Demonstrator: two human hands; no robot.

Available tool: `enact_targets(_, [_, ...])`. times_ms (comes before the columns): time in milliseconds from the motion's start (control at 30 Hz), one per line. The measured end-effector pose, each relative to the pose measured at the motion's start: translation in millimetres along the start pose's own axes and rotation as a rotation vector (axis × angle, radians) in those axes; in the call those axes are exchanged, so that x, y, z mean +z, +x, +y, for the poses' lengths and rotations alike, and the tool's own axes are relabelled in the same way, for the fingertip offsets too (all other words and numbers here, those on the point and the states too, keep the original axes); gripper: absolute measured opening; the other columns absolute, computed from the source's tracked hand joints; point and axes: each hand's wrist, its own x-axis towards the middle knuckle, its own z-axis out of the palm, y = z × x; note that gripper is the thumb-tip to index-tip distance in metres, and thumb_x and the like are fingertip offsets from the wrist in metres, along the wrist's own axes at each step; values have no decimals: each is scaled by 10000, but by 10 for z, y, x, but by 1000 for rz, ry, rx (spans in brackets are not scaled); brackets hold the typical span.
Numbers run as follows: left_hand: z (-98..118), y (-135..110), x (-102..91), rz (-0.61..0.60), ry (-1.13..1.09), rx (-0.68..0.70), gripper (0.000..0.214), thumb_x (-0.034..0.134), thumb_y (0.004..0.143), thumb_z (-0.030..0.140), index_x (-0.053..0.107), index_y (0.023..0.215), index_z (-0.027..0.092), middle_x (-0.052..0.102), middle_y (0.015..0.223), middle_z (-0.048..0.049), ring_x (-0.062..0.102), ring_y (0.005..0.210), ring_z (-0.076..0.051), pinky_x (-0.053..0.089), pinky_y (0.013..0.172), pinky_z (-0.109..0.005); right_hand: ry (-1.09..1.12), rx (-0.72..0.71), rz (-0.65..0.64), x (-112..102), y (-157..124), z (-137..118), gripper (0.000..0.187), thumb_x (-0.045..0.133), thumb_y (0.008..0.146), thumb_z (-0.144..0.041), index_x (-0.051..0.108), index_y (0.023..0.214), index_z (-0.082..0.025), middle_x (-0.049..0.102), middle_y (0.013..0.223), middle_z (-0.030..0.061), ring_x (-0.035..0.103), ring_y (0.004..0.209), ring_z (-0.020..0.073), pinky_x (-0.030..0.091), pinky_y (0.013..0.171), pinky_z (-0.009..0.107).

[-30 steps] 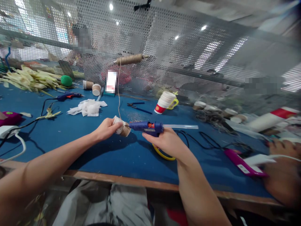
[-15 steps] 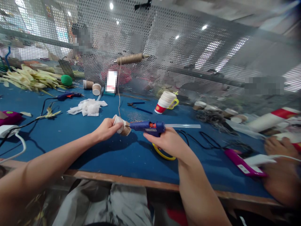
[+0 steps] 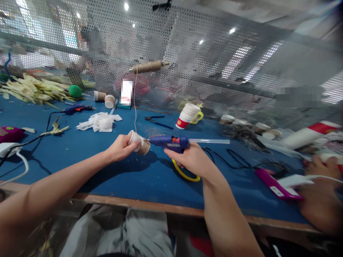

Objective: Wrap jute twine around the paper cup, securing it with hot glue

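Observation:
My left hand (image 3: 122,147) is closed around a small paper cup (image 3: 133,140), tilted on its side, with brown twine wrapped round its lower part. In my right hand (image 3: 193,157) is a blue glue gun (image 3: 173,142), its nozzle at the wrapped twine of the cup. A clear glue stick (image 3: 210,141) juts from the gun's back end. One strand of twine (image 3: 135,103) runs from the cup up to a twine spool (image 3: 148,66) on the mesh panel. Below my right hand lies a yellow ring-shaped item (image 3: 184,173), partly hidden.
Pliers (image 3: 158,122) and a stack of paper cups (image 3: 188,116) lie beyond my hands. White cloth (image 3: 99,122), two twine-wrapped cups (image 3: 109,101) and another glue gun (image 3: 77,109) are left. A purple power strip (image 3: 278,185) sits right, near another person's hand (image 3: 321,169).
The cup has turned slightly in my left hand, and the glue gun's nozzle has shifted a little along the twine. Both hands keep their hold.

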Motion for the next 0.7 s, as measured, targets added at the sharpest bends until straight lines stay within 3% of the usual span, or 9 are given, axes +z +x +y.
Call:
enact_targets(333, [4, -4, -1, 9, 25, 20, 316, 373, 800, 345, 501, 607, 129, 421, 558, 26, 375, 534, -82, 321, 534, -209, 50, 23, -6, 3, 3, -16, 207, 563, 697, -321, 518, 561, -171, 481, 416, -34, 441, 373, 97, 366, 420, 232])
enact_targets(700, [-40, 0, 8, 2, 11, 50, 331, 366, 802, 351, 509, 615, 119, 431, 569, 16, 367, 551, -87, 329, 543, -215, 78, 33, -1, 16, 5, -5, 220, 567, 695, -332, 507, 561, -169, 477, 410, -37, 441, 371, 91, 365, 407, 218])
